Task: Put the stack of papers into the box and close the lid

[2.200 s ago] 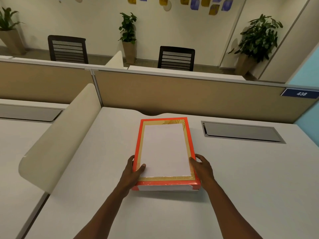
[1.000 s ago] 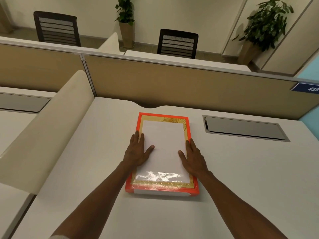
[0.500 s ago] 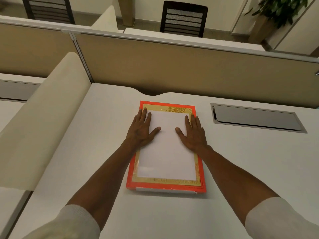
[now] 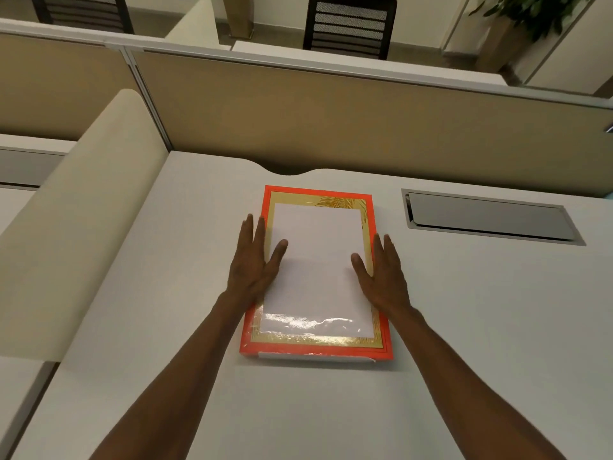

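A cream curved divider (image 4: 83, 207) stands at the left edge of the white desk (image 4: 481, 310), with a tan partition wall (image 4: 331, 121) running along the desk's far side. In the middle of the desk lies a flat orange box (image 4: 316, 348), its lid (image 4: 331, 205) seated on top and showing a gold border around a large white panel (image 4: 318, 270); glare from a glossy wrap crosses the near end. The lid sits closed, so the stack of papers cannot be seen, and whether it lies inside cannot be told.

The left hand (image 4: 253, 263) rests flat along the box's left edge, its fingers (image 4: 258, 230) stretched out and spread, the thumb lying on the white panel; it grasps nothing. The right hand (image 4: 383, 277) lies flat in the same way on the right edge, its fingers (image 4: 388, 247) extended and relaxed, the thumb reaching onto the lid, also gripping nothing. Both forearms come in bare from the bottom of the view.

To the right of the box, well apart from it, a grey cable hatch (image 4: 491, 217) is set into the desk. Beyond the partition stand two dark slatted chairs (image 4: 350, 24) and, at the far right, a potted plant (image 4: 530, 24) against a pale wall.
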